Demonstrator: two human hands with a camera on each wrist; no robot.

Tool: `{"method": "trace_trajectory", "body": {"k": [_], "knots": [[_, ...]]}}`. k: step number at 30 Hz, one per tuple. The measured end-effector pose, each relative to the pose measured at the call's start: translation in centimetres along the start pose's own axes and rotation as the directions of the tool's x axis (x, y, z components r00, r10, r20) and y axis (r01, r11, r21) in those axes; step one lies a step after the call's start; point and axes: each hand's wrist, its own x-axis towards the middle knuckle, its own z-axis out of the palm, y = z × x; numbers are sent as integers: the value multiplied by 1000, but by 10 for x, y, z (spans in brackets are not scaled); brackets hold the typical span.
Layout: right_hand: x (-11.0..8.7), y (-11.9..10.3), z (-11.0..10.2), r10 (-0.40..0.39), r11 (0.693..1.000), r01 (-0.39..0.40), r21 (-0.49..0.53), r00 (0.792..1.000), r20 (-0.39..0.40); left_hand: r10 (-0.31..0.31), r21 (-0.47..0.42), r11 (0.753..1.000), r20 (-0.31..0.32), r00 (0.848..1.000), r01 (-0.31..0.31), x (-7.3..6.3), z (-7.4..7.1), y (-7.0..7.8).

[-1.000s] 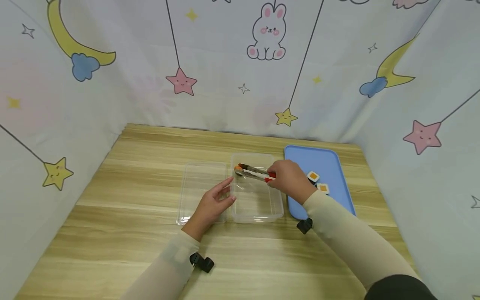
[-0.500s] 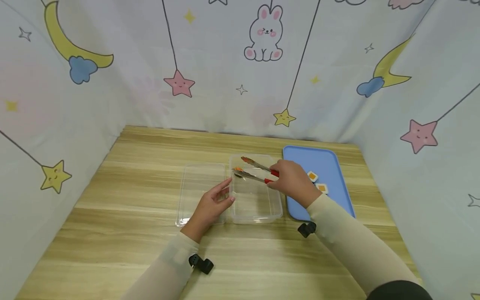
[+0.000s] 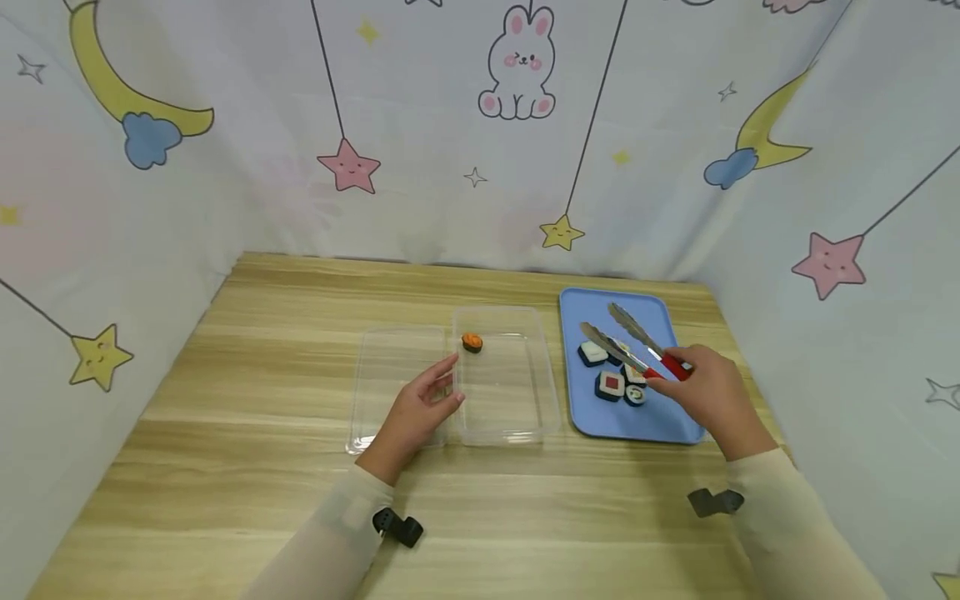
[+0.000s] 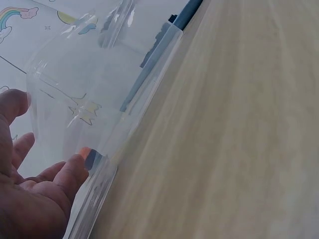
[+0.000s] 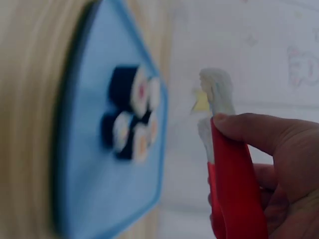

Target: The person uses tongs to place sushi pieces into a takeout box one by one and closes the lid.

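wood-grain tabletop (image 3: 480, 517), red-handled metal tongs (image 3: 636, 329)

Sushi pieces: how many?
6: one orange-topped piece in the clear box; on the blue tray, one white-topped piece, one red-centred piece, one round piece, two partly behind the tongs. More may be hidden.

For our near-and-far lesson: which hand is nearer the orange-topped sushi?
Left. The left hand is at the clear box's left side, close to the orange-topped sushi inside. The right hand is farther right, holding tongs over the tray.
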Motion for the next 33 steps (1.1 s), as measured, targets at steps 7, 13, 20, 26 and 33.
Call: {"method": "trace_trajectory", "body": {"k": [7, 13, 20, 26, 33], "knots": [[-29, 60, 1, 89, 995, -89, -35, 996, 16, -1, -17, 1000, 7, 1000, 1, -1, -2, 2], [-44, 77, 1, 138, 990, -138, -3, 989, 47, -11, -11, 1000, 0, 1000, 11, -1, -3, 2], [-46, 77, 7, 92, 996, -92, -2, 995, 36, -19, 2, 1000, -2, 1000, 19, -1, -2, 1], [-46, 74, 8, 86, 996, -86, -27, 996, 16, -13, -1, 1000, 10, 1000, 13, -1, 0, 0], [-45, 76, 7, 83, 996, -84, -42, 996, -9, -14, -8, 1000, 6, 1000, 14, -2, 0, 2]]}}
